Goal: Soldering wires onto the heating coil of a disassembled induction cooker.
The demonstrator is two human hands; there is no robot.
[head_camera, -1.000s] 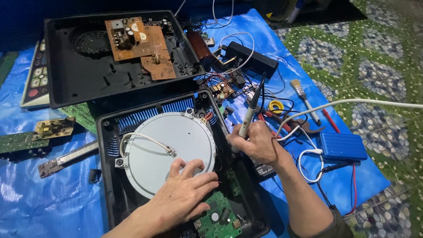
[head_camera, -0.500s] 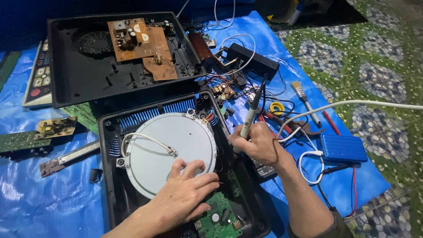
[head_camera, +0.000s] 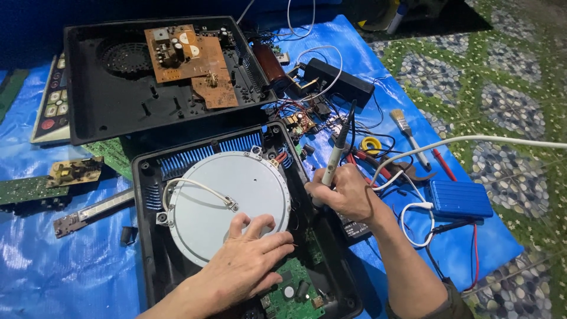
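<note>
— So, where do we have our hands right now?

— We rest our left hand [head_camera: 251, 263] flat on the round grey coil disc [head_camera: 227, 204], fingers spread and loosely open, gripping nothing. The disc sits inside the black open casing [head_camera: 147, 236] that lies near the front edge of the blue tarp [head_camera: 41, 277].

— And the right one?

— We have our right hand [head_camera: 348, 195] closed around a slim soldering iron [head_camera: 336, 150], held like a pen at the casing's right wall. Its lower tip is hidden behind our fingers, so we cannot tell what it touches. Its cord runs up toward the far edge of the tarp.

— What else lies in the casing?

— We see a green circuit board [head_camera: 289, 289] at the front right corner of it, just beside our left wrist, and a white wire [head_camera: 198, 186] crossing the disc's left part.

— And around us?

— Toward the far left corner of the tarp lies a second black shell [head_camera: 112, 112] with a brown circuit board [head_camera: 189, 59] in it. Near the right edge we see a blue ribbed box [head_camera: 460, 199], a small brush [head_camera: 409, 133] and a yellow tape roll [head_camera: 371, 145]. A thick white cable [head_camera: 472, 140] stretches over them to the right.
</note>
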